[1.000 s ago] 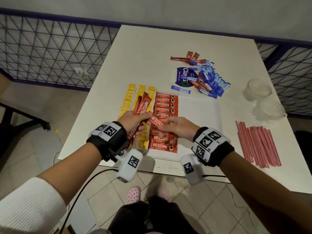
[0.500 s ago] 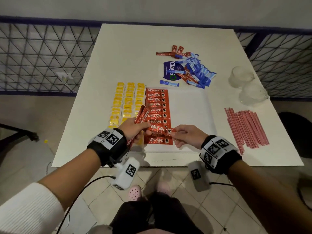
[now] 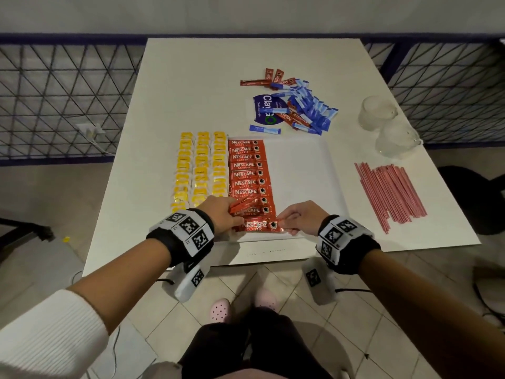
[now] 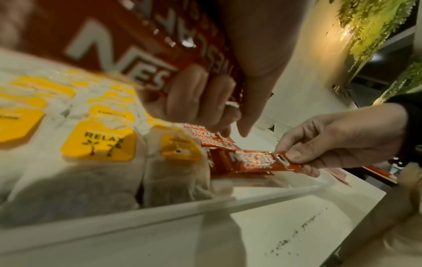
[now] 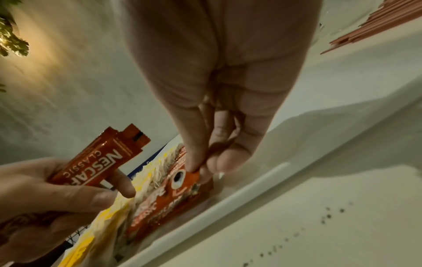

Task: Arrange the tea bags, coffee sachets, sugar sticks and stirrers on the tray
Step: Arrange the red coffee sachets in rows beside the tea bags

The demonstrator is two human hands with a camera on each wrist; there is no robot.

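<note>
A white tray (image 3: pixel 303 170) holds three rows of yellow-tagged tea bags (image 3: pixel 200 170) and a column of red coffee sachets (image 3: pixel 247 175). My left hand (image 3: pixel 218 214) grips a bundle of red coffee sachets (image 3: pixel 243 205) over the tray's near left part; the same bundle (image 5: pixel 98 162) shows in the right wrist view. My right hand (image 3: pixel 296 218) pinches the right end of the nearest sachet (image 3: pixel 258 225) at the column's near end, by the tray's front rim; the left wrist view shows the pinched sachet (image 4: pixel 258 160).
A pile of blue sugar sticks and red sachets (image 3: pixel 300 108) lies on a dark blue packet (image 3: pixel 266 109) beyond the tray. Pink stirrers (image 3: pixel 388 194) lie to the right. Two clear glasses (image 3: pixel 388 127) stand at the far right. A metal grid fence (image 3: pixel 62 99) flanks the table.
My right hand has carried one sachet from the left hand's bundle down to the near end of the column. The left hand has lowered its bundle toward the tray.
</note>
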